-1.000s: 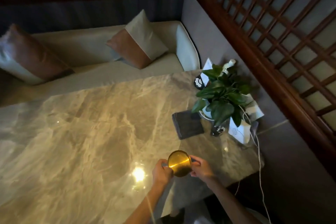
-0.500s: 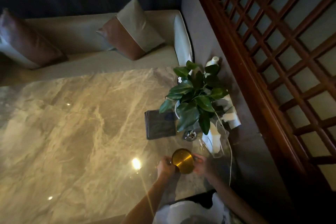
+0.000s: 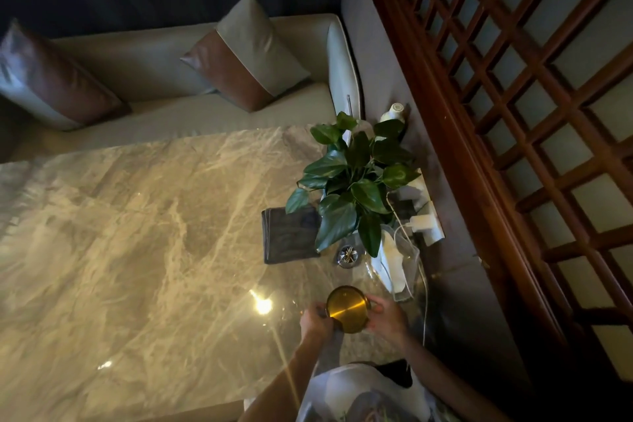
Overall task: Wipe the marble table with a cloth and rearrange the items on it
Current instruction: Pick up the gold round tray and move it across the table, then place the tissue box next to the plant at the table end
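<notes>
1. Nearest me, the left hand (image 3: 317,319) and right hand (image 3: 385,317) both curl their fingers round one round brass tin (image 3: 347,309), at the marble table (image 3: 137,233) near edge.
2. Just beyond sit a small metal dish (image 3: 348,255) and a clear acrylic holder (image 3: 397,265).
3. The folded dark cloth (image 3: 289,235) lies beside one potted plant (image 3: 356,181), whose leaves overhang it.
4. Two cushions (image 3: 246,51) rest on the sofa (image 3: 154,62). No writing is legible.
</notes>
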Demonstrator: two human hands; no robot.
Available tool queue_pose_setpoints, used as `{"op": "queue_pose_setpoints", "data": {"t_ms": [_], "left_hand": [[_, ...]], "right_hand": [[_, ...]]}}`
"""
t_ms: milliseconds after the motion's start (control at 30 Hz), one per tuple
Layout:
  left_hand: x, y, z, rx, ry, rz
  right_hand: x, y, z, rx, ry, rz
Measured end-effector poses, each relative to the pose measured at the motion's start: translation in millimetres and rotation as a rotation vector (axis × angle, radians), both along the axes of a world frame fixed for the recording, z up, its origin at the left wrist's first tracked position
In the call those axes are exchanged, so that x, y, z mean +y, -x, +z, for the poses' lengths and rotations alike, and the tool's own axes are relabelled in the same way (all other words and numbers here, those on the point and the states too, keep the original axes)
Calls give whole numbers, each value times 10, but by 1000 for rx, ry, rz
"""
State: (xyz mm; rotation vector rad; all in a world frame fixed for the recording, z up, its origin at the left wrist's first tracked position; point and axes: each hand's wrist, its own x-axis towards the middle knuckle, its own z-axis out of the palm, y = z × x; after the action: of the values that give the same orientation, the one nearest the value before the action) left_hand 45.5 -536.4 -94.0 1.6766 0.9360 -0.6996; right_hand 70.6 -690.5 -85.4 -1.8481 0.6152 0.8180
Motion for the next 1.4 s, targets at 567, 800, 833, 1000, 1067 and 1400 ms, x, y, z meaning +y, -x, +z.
{"op": "queue_pose_setpoints", "data": {"t_ms": [567, 800, 833, 1000, 1067, 1400], "left_hand": [[43, 142, -113, 16, 0, 150], [142, 118, -47, 79, -10, 79], [183, 120, -30, 76, -21, 60], [469, 216, 28, -37, -82, -21], [629, 244, 79, -87, -153, -54], [2385, 658, 472, -124, -316, 59]], "right_hand": [[1, 70, -15, -3, 28, 84], [10, 69, -65, 10, 45, 143], [14, 62, -47, 0, 79, 184], [206, 9, 72, -193, 308, 362], [371, -15, 126, -279, 352, 466], [2348, 13, 386, -354, 188, 891]]}}
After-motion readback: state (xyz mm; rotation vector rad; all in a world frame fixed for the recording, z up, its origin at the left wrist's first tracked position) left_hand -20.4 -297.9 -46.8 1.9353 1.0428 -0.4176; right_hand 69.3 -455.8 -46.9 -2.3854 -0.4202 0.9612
